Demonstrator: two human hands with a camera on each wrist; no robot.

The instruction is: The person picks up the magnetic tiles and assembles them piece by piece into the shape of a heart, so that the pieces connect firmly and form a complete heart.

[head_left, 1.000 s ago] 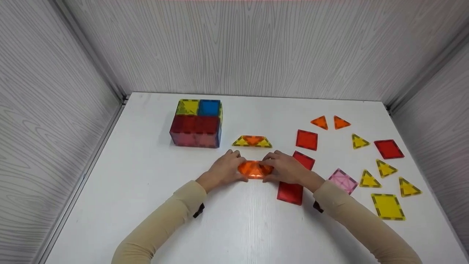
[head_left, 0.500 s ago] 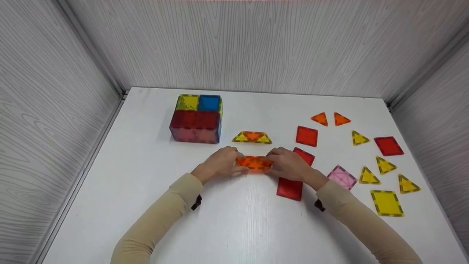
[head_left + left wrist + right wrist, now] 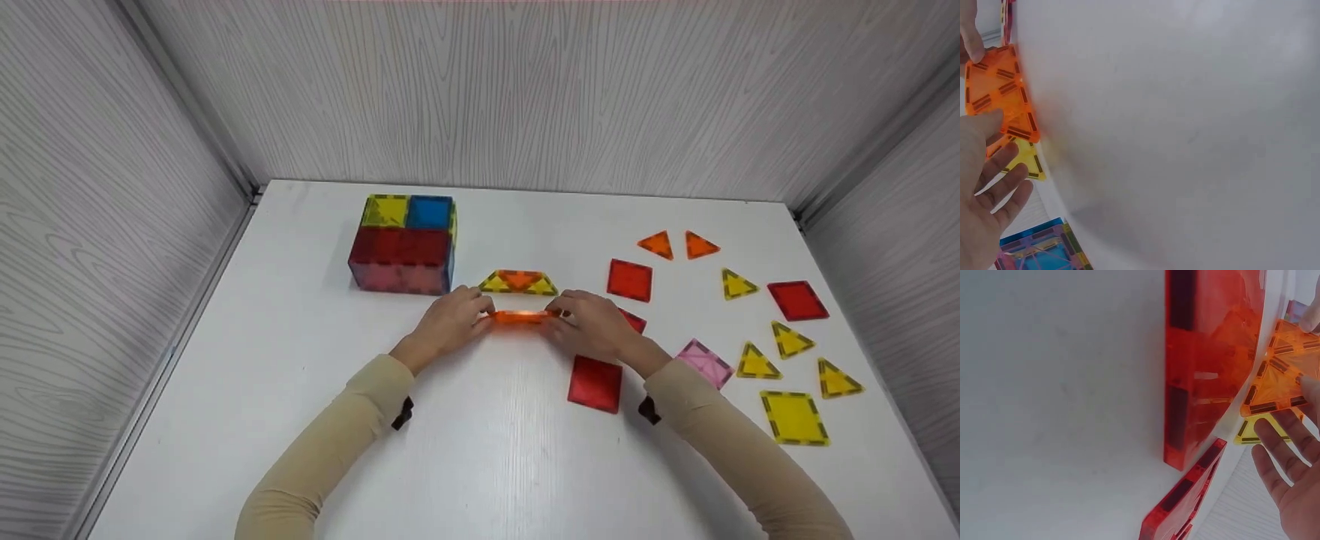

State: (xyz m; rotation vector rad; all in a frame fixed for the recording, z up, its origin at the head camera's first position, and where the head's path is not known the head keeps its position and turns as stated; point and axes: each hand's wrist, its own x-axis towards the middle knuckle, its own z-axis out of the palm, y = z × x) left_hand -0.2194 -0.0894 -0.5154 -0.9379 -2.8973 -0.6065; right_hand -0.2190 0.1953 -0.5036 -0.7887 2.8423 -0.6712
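Observation:
Both hands pinch a row of orange triangle magnetic tiles (image 3: 521, 317) joined edge to edge. My left hand (image 3: 450, 319) grips its left end and my right hand (image 3: 589, 322) its right end. From the head view the row shows only as a thin strip; the left wrist view shows its face, with the orange tiles (image 3: 999, 84) standing up on the table. The thumb lies on the near face, other fingers spread behind. Just beyond it sits a trapezoid of yellow and orange triangle tiles (image 3: 519, 282).
A box built of magnetic tiles (image 3: 401, 247), with red, yellow and blue on top, stands at the left. Loose tiles lie at the right: a red square (image 3: 595, 384) near the right wrist, a pink square (image 3: 705, 365), a yellow square (image 3: 795, 418), orange triangles (image 3: 701, 245) and several yellow triangles.
The orange row has tipped from showing its face to standing on edge. Both hands have moved it away from the body, closer to the yellow and orange trapezoid.

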